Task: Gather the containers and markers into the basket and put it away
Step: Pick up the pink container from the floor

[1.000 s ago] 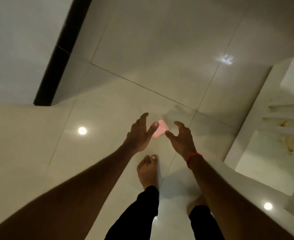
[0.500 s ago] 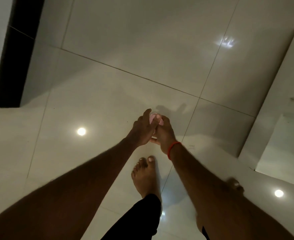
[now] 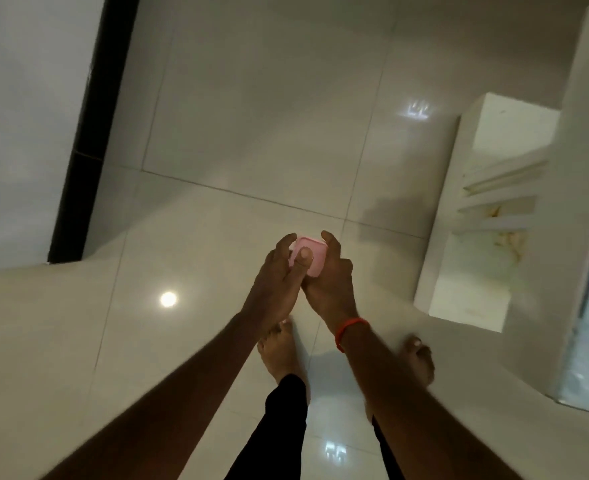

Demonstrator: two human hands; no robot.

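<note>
A small pink container (image 3: pixel 312 258) is held between both hands above the tiled floor. My left hand (image 3: pixel 276 285) grips its left side, thumb pressed across the pink lid. My right hand (image 3: pixel 331 282) cups it from the right and below, with the index finger curled over the top edge. A red band circles my right wrist. No basket or markers are in view.
Glossy pale floor tiles (image 3: pixel 251 116) spread ahead, and my bare feet stand below the hands. A white stepped ledge or shelf unit (image 3: pixel 473 237) stands at the right. A white wall with a dark vertical strip (image 3: pixel 85 133) lies at the left.
A second ago the pink container was between my open, parted hands. Both hands have since closed on it. The view has shifted, bringing the white ledge at right back in.
</note>
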